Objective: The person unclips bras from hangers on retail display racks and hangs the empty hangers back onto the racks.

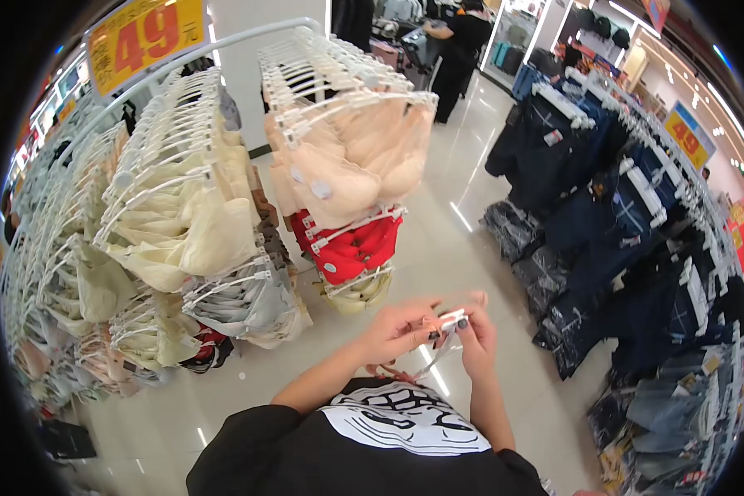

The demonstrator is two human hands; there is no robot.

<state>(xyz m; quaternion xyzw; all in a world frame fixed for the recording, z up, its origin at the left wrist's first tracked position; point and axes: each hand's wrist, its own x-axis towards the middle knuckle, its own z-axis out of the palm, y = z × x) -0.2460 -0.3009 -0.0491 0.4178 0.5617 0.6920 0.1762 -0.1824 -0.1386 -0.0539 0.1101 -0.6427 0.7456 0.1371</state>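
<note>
A small white piece [452, 320] is held up in front of the wearer's chest, between the two hands and over open floor [182, 422]. It is blurred, so I cannot tell exactly what it is. A pale strap [443, 357] hangs below it, and reddish-brown loops [386, 371] show lower down, against the shirt; whether they join the strap is unclear

The left hand [401, 327] pinches the piece from one side, thumb along it and fingers curled behind. The right hand [477, 337] grips the other side, thumb pressed on top; its fingertips are smeared by motion. Neither hand is free

As far as can be judged, the handling is partway along: the piece is off the racks and in the fingers, and neither hand has let go. How much is left to do on it cannot be read from this view

Beyond the hands, just ahead, a stand carries peach bras [372, 161] on top, red bras [360, 248] under them and yellow bras [361, 291] lowest, all on white hangers. To the left, cream bras [211, 240] hang in a long row beneath a yellow price sign [146, 43]. To the right is a rack of dark jeans [591, 236]. Farther off, at the top, another person [461, 66] in black stands in the aisle
</note>
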